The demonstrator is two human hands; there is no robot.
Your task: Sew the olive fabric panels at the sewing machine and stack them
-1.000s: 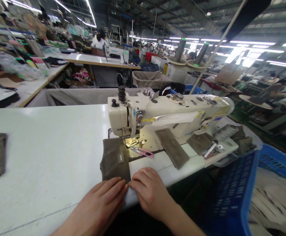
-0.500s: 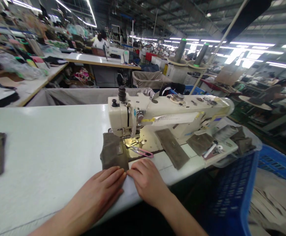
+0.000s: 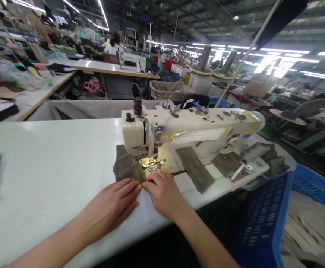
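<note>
On white table (image 3: pixel 45 160): left hand (image 3: pixel 114 203), fingers extended, on near edge of brown fabric piece (image 3: pixel 123 165), flat by sewing machine head (image 3: pixel 133 132); right hand (image 3: pixel 164 193), fingers curled, at piece's near corner. Can't tell if either pinches.

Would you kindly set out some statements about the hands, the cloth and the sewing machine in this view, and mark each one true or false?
1. The left hand has its fingertips at the near edge of a brown cloth piece. True.
2. The right hand is resting on top of the sewing machine. False: the right hand is low at the table, its fingertips close to the left hand's, in front of the sewing machine.
3. A second brown piece lies to the right of the right hand. True.
4. The blue basket stands to the left of the sewing machine. False: the blue basket is to the right.
</note>
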